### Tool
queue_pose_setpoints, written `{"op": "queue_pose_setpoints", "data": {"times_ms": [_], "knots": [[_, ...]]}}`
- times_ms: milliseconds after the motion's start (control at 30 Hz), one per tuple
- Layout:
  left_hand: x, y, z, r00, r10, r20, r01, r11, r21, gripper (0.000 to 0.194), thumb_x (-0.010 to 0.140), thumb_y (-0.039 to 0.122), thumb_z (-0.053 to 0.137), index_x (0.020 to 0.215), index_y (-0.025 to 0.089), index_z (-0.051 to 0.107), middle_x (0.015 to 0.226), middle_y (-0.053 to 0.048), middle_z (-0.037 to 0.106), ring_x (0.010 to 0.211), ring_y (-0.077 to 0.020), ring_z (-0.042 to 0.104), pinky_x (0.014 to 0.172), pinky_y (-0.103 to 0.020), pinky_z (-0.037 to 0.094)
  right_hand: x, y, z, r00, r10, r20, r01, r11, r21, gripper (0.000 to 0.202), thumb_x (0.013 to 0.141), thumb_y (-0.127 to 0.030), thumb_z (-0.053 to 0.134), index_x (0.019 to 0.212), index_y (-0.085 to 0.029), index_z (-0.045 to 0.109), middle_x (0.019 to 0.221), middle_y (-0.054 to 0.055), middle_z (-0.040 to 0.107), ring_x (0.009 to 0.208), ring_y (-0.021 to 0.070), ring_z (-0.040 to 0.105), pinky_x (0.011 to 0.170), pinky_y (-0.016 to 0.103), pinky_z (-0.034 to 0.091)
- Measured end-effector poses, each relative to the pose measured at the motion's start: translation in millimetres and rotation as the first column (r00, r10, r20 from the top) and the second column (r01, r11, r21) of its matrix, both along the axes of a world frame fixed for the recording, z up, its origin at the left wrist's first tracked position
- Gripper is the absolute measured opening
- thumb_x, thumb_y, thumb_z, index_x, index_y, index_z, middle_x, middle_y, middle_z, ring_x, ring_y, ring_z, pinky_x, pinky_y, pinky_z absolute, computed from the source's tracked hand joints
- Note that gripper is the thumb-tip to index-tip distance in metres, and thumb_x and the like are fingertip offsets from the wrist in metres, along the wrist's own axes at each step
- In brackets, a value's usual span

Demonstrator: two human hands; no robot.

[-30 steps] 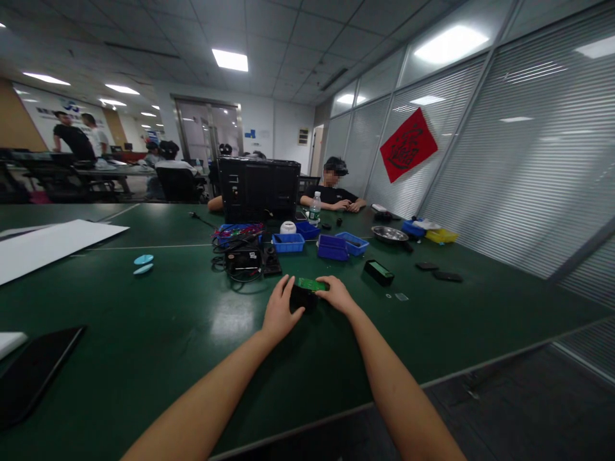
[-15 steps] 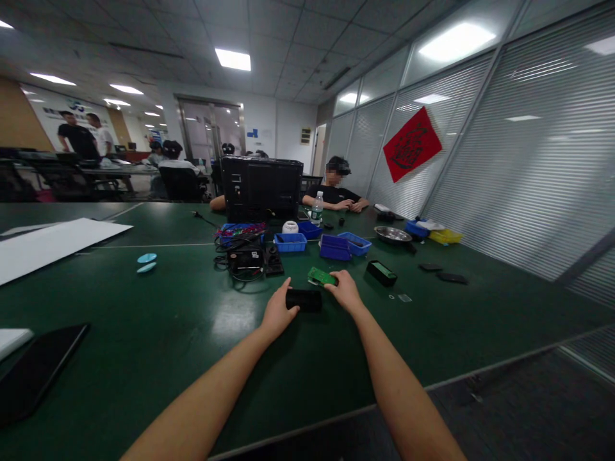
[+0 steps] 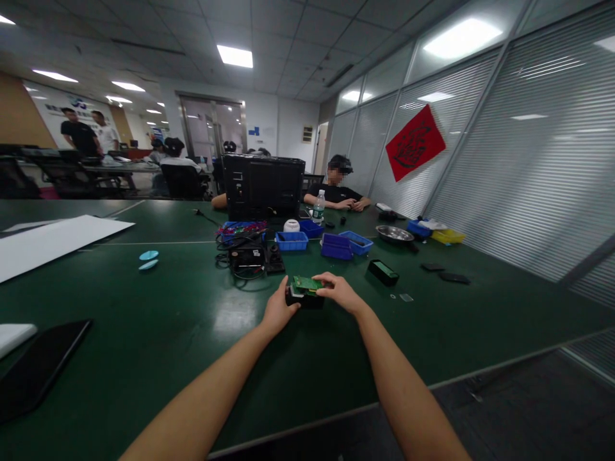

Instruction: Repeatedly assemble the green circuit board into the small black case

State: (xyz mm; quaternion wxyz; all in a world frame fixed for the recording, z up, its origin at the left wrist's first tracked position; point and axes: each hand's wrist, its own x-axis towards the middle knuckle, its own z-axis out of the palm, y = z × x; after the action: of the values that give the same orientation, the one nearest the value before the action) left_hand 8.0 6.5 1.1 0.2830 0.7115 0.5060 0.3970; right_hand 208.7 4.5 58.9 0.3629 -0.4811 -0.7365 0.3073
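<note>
A black case is gripped by the left hand — the green circuit board, pinched in the right hand, is held at its top.

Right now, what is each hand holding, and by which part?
Right hand: green circuit board, by its right end. Left hand: black case, by its left end.
</note>
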Motion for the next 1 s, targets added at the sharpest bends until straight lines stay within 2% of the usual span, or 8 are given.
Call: {"op": "queue_pose_setpoints", "data": {"times_ms": [267, 533, 800, 1000], "knots": [[-1, -1, 1.8, 1.0, -0.021, 0.016, 0.021, 1.0, -0.006, 0.083, 0.063, 0.014, 0.064, 0.134, 0.021, 0.022, 0.109, -0.005, 0.06, 0.1, -0.0183, 0.056, 0.088, -0.032, 0.042, 2, 2, -3.5, 0.997, -0.041, 0.072, 0.041, 0.999, -0.002, 0.039, 0.065, -0.026, 0.063, 0.103, -0.02, 0.062, 0.092, 0.002, 0.055, 0.077, 0.0136, 0.05, 0.072, 0.028, 0.041], [-1, 2, -3.7, 0.999, -0.029, 0.021, 0.029, 1.0, -0.003, 0.083, 0.063, 0.014, 0.064, 0.134, 0.022, 0.022, 0.112, -0.005, 0.058, 0.1, -0.018, 0.056, 0.088, -0.031, 0.042, -2, 1, -0.8, 0.991, -0.057, 0.122, 0.058, 0.998, -0.001, 0.037, 0.063, -0.022, 0.065, 0.1, -0.019, 0.063, 0.091, 0.003, 0.055, 0.078, 0.0143, 0.051, 0.073, 0.028, 0.042], [0, -1, 1.4, 0.999, -0.023, 0.028, 0.023, 1.0, -0.02, 0.083, 0.063, 0.013, 0.063, 0.135, 0.023, 0.022, 0.109, -0.004, 0.059, 0.096, -0.0178, 0.057, 0.087, -0.031, 0.043, -1, 3, -5.9, 0.979, -0.016, 0.203, 0.014, 1.0, 0.011, 0.039, 0.064, -0.028, 0.067, 0.102, -0.02, 0.063, 0.099, 0.005, 0.057, 0.087, 0.0172, 0.053, 0.076, 0.03, 0.042], [0, 2, -4.4, 0.998, -0.009, 0.056, 0.008, 1.0, 0.018, 0.08, 0.063, 0.013, 0.063, 0.133, 0.022, 0.026, 0.112, -0.005, 0.056, 0.099, -0.0171, 0.055, 0.089, -0.032, 0.043, -2, 3, -11.7, 0.97, 0.034, 0.239, -0.033, 0.999, -0.007, 0.052, 0.065, -0.036, 0.067, 0.112, -0.018, 0.056, 0.111, 0.008, 0.057, 0.1, 0.0202, 0.051, 0.087, 0.033, 0.037]]}}
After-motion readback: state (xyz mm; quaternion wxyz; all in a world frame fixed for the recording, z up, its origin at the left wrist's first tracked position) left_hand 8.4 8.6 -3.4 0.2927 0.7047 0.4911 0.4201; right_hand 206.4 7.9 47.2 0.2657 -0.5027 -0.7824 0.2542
